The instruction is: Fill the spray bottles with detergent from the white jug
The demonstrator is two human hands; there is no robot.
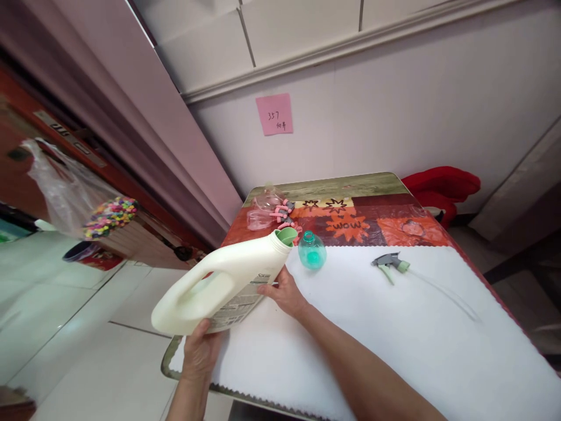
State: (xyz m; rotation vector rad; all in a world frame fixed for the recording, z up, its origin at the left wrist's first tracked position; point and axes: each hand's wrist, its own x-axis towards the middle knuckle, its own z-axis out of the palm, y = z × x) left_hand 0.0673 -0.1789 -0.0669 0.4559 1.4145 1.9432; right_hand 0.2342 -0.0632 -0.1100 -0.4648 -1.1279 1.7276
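Observation:
A large cream detergent jug (236, 257) with a green pouring spout is tilted over the table, its mouth aimed up and to the right. Beneath its base end, my left hand (201, 345) is closed on the jug and props it up. My right hand (283, 289) grips the jug near its neck, thumb on the printed label. Close beyond the spout, apart from it, a round green see-through bottle (312, 251) stands uncapped on the white cloth. A grey and green spray head (390, 264) with a clear tube lies farther right.
White cloth (372, 339) covers the near part of the table, over a patterned red cover (363, 225). At the back left sits a clear pink bottle (262, 217) with a pink and grey spray head (284, 210). A pink note (274, 114) sticks to the wall.

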